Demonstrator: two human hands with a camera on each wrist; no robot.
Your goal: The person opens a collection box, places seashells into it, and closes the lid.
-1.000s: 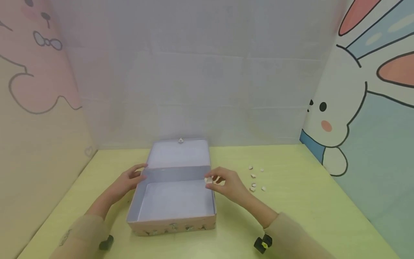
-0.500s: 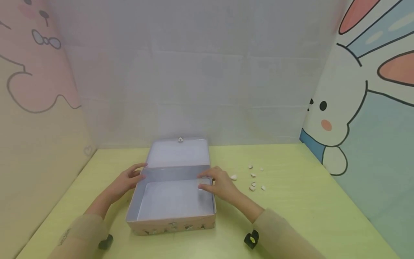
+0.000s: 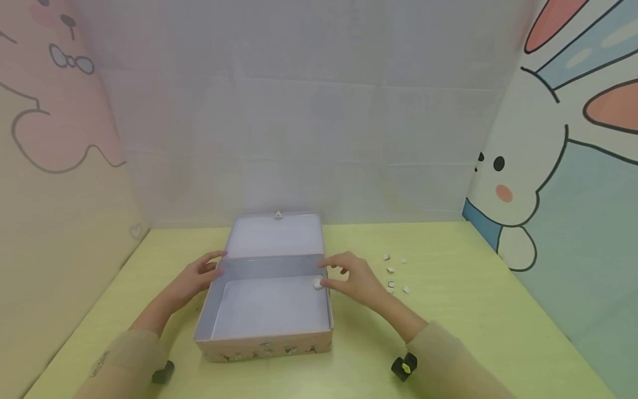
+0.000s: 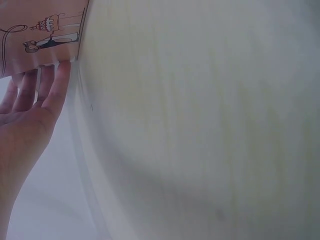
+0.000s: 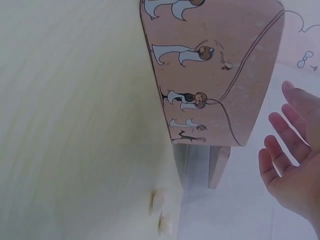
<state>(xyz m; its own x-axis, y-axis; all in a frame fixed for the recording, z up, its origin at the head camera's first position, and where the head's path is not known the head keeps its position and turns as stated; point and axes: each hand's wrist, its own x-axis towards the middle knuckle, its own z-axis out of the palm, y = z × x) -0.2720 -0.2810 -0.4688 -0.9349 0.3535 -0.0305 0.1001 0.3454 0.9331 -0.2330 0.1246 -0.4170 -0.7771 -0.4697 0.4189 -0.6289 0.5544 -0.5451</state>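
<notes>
A hinged box (image 3: pixel 264 341) with pink patterned sides and a pale inside stands on the table, its lid (image 3: pixel 276 237) folded back. Inside it, by the right wall, lies a small white shell-like piece (image 3: pixel 318 282), next to my thumb tip in the head view. My right hand (image 3: pixel 356 280) hovers at the right rim, fingers spread; the right wrist view shows no object between the fingers (image 5: pixel 287 145). My left hand (image 3: pixel 191 282) rests against the box's left side, its fingers (image 4: pixel 60 87) fairly straight on the patterned wall.
Several small whitish pieces (image 3: pixel 391 270) lie scattered on the yellow table (image 3: pixel 423 327) to the right of the box. A white cloth backdrop (image 3: pixel 309 138) rises behind, with cartoon-printed panels (image 3: pixel 513 183) at both sides.
My right hand held a white piece over the box, moved left and opened, then drew back right. The piece now lies in the box. My left hand stays put.
</notes>
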